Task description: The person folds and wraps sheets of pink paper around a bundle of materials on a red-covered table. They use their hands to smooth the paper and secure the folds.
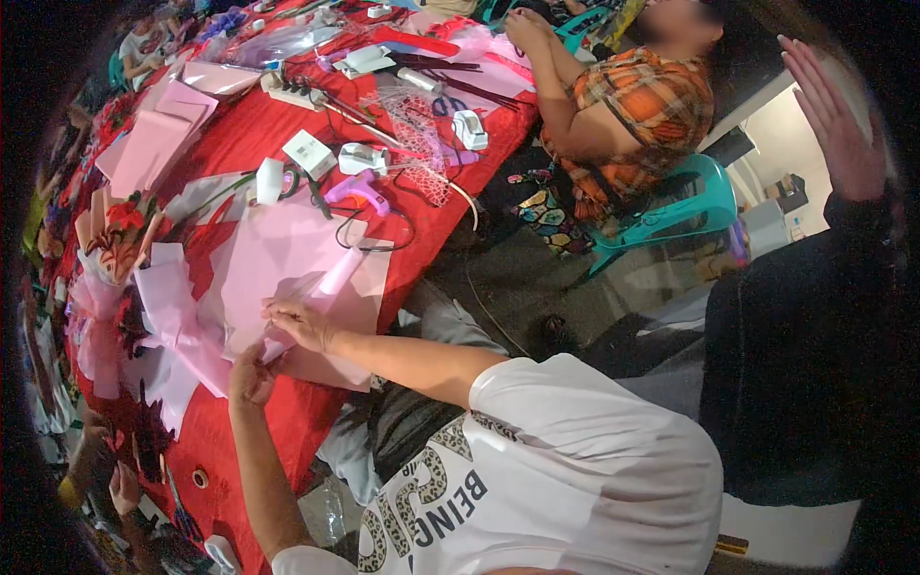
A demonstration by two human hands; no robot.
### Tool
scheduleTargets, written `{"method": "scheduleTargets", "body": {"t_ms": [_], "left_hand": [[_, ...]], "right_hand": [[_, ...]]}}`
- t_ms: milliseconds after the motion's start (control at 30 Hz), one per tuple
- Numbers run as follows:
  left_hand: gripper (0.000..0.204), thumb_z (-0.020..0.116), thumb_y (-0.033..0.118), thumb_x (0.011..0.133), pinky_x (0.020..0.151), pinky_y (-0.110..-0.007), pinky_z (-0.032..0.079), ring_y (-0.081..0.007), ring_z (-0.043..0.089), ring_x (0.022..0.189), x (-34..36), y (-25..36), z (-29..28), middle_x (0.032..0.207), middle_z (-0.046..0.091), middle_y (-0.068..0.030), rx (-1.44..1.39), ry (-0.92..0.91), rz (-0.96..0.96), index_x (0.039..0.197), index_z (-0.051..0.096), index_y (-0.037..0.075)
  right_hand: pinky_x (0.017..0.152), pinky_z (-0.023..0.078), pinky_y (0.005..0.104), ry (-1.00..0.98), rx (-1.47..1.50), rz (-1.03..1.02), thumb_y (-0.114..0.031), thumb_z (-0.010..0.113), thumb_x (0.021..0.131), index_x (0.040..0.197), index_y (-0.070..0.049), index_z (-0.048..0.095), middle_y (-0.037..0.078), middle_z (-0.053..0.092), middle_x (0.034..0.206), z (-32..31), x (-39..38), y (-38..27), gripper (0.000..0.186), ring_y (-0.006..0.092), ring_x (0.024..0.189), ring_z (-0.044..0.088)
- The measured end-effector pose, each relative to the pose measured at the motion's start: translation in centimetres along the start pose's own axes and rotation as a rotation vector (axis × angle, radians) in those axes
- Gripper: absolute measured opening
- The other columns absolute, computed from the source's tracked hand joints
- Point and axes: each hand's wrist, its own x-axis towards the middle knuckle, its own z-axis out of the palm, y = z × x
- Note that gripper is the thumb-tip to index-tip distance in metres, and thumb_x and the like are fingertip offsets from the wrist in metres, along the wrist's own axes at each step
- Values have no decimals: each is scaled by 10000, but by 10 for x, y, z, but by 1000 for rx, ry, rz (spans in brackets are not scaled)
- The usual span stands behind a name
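My left hand [251,378] is closed at the near edge of pink wrapping paper [264,259], its fingers curled up. Just to the right and farther in, my right hand [301,326] pinches a gathered part of the same paper. The two hands are close together, fingertips nearly meeting. A rolled-up edge of pale pink paper [340,272] slants away beyond my right hand. Left of my hands lies a pink-wrapped bundle [177,302] with folds pulled in at its middle. What lies under my fingers is hidden.
A purple glue gun [358,195], white tape dispensers [364,158], a power strip [293,92] and folded pink sheets [158,139] cover the red table [383,316]. A person in orange plaid [632,120] sits by a green chair [676,211]. Another person's raised hand [839,125] shows at right.
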Motion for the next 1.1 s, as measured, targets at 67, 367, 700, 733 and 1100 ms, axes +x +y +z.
{"method": "scheduleTargets", "body": {"t_ms": [67, 367, 700, 733, 1100], "left_hand": [[338, 389, 121, 901, 755, -384, 552, -278, 581, 970, 0, 0, 4, 1103, 550, -160, 11, 29, 21, 1185, 436, -57], [319, 393, 151, 905, 712, -364, 559, -267, 604, 917, 6, -3, 1, 1072, 546, -127, 372, -101, 75, 1172, 461, -10], [288, 425, 153, 907, 618, -313, 549, -249, 613, 876, 6, 1, -12, 1040, 566, -103, 428, -153, 156, 1148, 470, 3], [290, 430, 149, 905, 631, -322, 552, -256, 611, 883, 6, 1, -9, 1045, 563, -110, 305, -118, 84, 1146, 466, -7], [312, 468, 91, 868, 740, -368, 550, -294, 589, 923, 0, 2, 6, 1050, 548, -145, 120, -34, 8, 1134, 442, -69]], "right_hand": [[990, 334, 313, 8, 47, 24, -174, 449, 909, 1086, -28, 576, 144, 443, 1302, 1, -1, 1, 262, 205, 1195, 420], [1000, 319, 308, 35, 10, -62, -131, 468, 890, 1066, -12, 577, 151, 454, 1297, -2, -2, 15, 239, 205, 1202, 419], [1008, 315, 321, 19, -30, -150, -131, 465, 892, 989, 6, 573, 119, 478, 1260, 4, 8, 28, 199, 196, 1202, 412], [1004, 319, 323, 30, -26, -143, -132, 463, 893, 982, 4, 571, 116, 479, 1258, 4, 8, 30, 195, 195, 1199, 414], [1003, 318, 329, 19, -81, -157, -164, 466, 891, 994, -5, 578, 135, 470, 1269, -1, 8, 35, 220, 221, 1181, 432]]}}
